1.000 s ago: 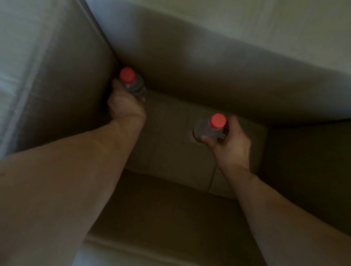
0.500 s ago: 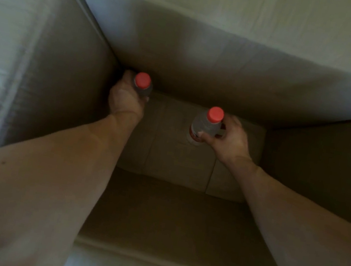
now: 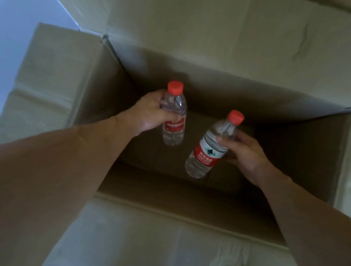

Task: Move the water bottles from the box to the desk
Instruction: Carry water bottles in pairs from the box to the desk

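- The lift-out step is in hand: two bottles are being held above the open box (image 3: 45, 87), one in each hand, and neither is touching the cardboard.
- The left hand (image 3: 149, 114) is wrapping its fingers round the left bottle (image 3: 173, 118) at the shoulder and label, so the red cap is pointing up and the bottle is hanging close to upright.
- The right hand (image 3: 243, 153) is pinching the right bottle (image 3: 210, 148) between thumb and fingers near the shoulder (a lighter hold, as I judge it); this bottle is tilting, cap up and away, base toward the camera.
- Both bottles are hovering over the box's dark inside, near its far wall, well apart from each other.
- Next move, as I judge it: carrying both clear of the raised flaps and out to the desk, which is not showing in this view, so its direction cannot be told; the tilted bottle is likely needing a firmer grip first.
- Count: two bottles, two red caps, two red labels, one box, four flaps folded outward.
- No other bottles are showing on the part of the box floor that is visible (arms and shadow are hiding some of it).
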`<action>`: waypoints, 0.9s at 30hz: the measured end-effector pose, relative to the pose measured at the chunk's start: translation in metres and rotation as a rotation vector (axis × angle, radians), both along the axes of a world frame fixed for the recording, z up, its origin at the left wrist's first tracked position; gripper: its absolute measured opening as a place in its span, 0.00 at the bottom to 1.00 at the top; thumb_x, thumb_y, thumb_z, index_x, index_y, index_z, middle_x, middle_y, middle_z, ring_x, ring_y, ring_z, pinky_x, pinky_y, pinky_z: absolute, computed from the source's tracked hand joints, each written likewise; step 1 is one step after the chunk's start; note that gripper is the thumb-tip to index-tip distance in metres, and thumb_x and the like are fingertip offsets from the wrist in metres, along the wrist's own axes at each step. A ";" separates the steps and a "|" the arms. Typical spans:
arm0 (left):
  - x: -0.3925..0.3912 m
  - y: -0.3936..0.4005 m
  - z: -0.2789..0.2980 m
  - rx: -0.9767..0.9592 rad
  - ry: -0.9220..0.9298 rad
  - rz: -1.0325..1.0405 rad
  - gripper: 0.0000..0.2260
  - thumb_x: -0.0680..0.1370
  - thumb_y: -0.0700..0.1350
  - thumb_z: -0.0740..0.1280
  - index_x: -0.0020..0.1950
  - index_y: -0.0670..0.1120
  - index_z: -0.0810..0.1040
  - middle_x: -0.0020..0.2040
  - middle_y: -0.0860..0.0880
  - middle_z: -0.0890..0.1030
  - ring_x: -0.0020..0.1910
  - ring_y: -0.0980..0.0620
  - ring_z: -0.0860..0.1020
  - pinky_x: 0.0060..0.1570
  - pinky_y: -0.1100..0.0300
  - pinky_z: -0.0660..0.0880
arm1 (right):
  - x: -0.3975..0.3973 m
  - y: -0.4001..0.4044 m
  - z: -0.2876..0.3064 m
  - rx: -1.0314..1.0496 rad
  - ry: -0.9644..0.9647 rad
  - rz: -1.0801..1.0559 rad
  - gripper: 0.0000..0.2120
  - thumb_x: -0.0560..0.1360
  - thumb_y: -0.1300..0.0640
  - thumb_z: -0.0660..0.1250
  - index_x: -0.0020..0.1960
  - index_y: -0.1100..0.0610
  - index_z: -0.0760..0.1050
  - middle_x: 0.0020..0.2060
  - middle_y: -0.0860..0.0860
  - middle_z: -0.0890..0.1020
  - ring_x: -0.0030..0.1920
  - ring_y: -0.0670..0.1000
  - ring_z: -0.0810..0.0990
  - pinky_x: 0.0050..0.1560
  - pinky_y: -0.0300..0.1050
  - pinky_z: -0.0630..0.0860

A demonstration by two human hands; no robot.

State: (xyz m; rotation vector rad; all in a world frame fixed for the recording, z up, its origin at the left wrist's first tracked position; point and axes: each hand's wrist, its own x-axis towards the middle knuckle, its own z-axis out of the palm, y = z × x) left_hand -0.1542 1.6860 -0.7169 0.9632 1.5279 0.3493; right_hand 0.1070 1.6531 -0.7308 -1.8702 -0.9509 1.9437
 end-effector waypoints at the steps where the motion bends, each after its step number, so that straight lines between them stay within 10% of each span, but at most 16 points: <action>1: 0.002 0.000 0.014 -0.033 -0.052 0.014 0.21 0.75 0.43 0.75 0.66 0.50 0.76 0.60 0.52 0.81 0.58 0.54 0.78 0.56 0.56 0.71 | 0.002 0.001 0.012 -0.027 0.026 -0.006 0.23 0.70 0.49 0.75 0.64 0.48 0.77 0.60 0.48 0.81 0.63 0.53 0.78 0.66 0.60 0.71; 11: 0.038 0.000 0.125 -0.268 -0.229 0.006 0.11 0.77 0.52 0.71 0.59 0.58 0.78 0.52 0.50 0.86 0.57 0.46 0.82 0.53 0.42 0.78 | 0.017 0.018 0.118 -0.159 0.230 -0.231 0.27 0.67 0.47 0.73 0.64 0.52 0.74 0.58 0.56 0.82 0.58 0.59 0.81 0.53 0.60 0.79; 18: 0.068 -0.001 0.200 -0.242 -0.231 -0.058 0.30 0.67 0.57 0.76 0.67 0.50 0.75 0.59 0.47 0.84 0.61 0.44 0.80 0.64 0.31 0.71 | 0.027 0.019 0.183 -0.145 0.305 -0.303 0.25 0.71 0.46 0.72 0.64 0.57 0.76 0.52 0.56 0.86 0.51 0.58 0.86 0.48 0.58 0.82; 27: 0.096 0.008 0.302 -0.217 -0.229 -0.137 0.28 0.67 0.61 0.76 0.65 0.56 0.77 0.58 0.50 0.84 0.59 0.46 0.82 0.61 0.36 0.75 | 0.054 0.007 0.270 -0.165 0.403 -0.263 0.27 0.72 0.61 0.74 0.69 0.55 0.72 0.63 0.61 0.80 0.63 0.64 0.78 0.66 0.68 0.72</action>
